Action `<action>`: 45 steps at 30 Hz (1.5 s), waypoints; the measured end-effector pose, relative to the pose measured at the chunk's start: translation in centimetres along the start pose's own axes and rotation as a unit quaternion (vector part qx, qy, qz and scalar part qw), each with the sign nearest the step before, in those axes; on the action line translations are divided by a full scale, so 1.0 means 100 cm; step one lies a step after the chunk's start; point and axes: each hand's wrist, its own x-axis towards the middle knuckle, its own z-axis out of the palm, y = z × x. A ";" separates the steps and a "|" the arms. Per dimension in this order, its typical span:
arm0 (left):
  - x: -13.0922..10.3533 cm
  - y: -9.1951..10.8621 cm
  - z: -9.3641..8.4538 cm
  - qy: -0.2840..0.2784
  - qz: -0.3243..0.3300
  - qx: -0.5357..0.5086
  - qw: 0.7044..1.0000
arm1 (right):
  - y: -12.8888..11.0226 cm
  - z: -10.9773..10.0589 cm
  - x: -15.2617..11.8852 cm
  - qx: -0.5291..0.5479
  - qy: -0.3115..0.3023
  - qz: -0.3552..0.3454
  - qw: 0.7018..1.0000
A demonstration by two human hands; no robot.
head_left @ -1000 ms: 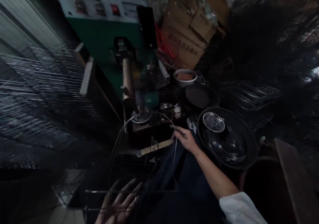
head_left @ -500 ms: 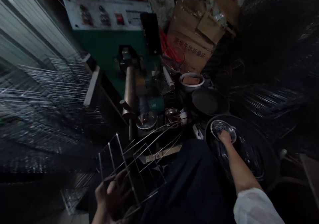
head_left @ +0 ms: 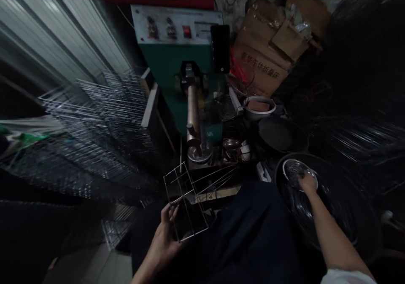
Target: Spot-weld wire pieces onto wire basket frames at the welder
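Observation:
My left hand [head_left: 167,233] is closed around one side of a small wire rack [head_left: 186,195], a welded metal grid with long thin wires reaching off toward the upper right. The rack tilts over my lap, below the spot welder's copper-coloured arm [head_left: 193,115]. To the right, my right hand [head_left: 306,182] dips into a round metal bowl [head_left: 292,172] of small dark bits too fine to make out. Its fingers are drawn together and their tips are hidden among the contents. Under the bowl is a wide black tub [head_left: 335,191] with shiny wire pieces inside.
Stacked wire racks [head_left: 104,115] crowd the left. A green machine body [head_left: 161,65] stands ahead, a phone [head_left: 220,48] on its front. Nearby are a metal dish [head_left: 200,152], a white bowl [head_left: 258,112] with a reddish block, a dark pan [head_left: 281,134] and a cardboard box [head_left: 262,60].
The camera view has swung left, shifting the scene rightward. My left hand has turned the wire rack and holds it more upright. My right hand remains in the bowl.

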 end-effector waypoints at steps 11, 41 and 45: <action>0.009 0.008 -0.012 -0.006 0.058 -0.011 0.998 | -0.225 -0.052 -0.098 0.254 -0.211 -0.418 0.846; 0.046 -0.019 -0.046 -0.007 0.049 0.038 0.998 | -0.321 0.025 -0.145 0.159 -0.104 -0.634 0.749; 0.049 -0.027 -0.049 0.001 0.056 0.042 0.998 | -0.327 0.029 -0.147 0.167 -0.092 -0.632 0.751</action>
